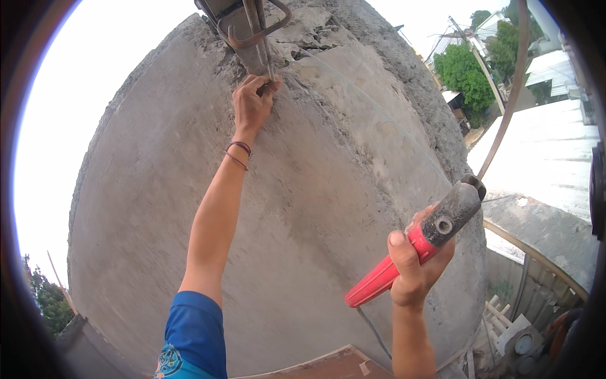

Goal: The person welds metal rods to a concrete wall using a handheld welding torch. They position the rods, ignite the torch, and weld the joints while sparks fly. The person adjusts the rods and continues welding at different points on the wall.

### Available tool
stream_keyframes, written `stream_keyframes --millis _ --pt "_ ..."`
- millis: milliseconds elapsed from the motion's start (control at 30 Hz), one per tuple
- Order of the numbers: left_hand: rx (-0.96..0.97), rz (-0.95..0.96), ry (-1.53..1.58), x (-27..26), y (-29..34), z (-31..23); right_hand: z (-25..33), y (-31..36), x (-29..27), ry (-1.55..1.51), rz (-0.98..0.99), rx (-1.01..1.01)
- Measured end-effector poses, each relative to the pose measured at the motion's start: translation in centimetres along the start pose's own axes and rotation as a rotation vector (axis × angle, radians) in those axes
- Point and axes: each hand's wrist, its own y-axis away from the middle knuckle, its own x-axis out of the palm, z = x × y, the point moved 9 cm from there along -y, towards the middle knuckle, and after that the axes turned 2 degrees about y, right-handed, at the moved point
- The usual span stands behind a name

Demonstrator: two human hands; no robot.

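Observation:
My left hand (252, 107) reaches up to the top of a rough grey concrete wall (189, 208). Its fingers pinch the lower end of a thin metal rod (265, 47). The rod stands against a metal bracket (230, 19) with a bent, rusty bar (262, 38) across it. Lower down on the right, my right hand (420, 265) is wrapped round the red handle of a welding electrode holder (382, 278). From the holder's dark jaws a long brown rod (514, 95) rises toward the top edge. A grey cable (375, 335) leaves the handle's lower end.
Broken, crumbly concrete (309, 50) lies beside the bracket. A brown board (315, 366) is at the bottom edge. On the right, below the wall, are pale roofs (543, 139), a utility pole (486, 66), trees (464, 72) and piled pipes (499, 316).

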Motion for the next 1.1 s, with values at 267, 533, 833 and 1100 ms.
stream_keyframes --millis 267,533,833,1100 --pt "-0.025 -0.095 0.024 -1.8 0.8 0.5 2.5 2.9 -6.8 0.011 -0.184 0.073" --pt "-0.128 -0.328 -0.2 -7.8 2.6 3.1 8.7 4.8 -7.8 0.074 -0.094 -0.018" --pt "-0.461 0.014 -0.849 -19.6 6.5 13.7 8.9 5.4 -5.6 0.08 -0.09 -0.023" --pt "-0.365 0.091 -0.994 -19.2 8.2 13.6 3.3 2.3 -0.5 -0.211 -0.047 0.053"
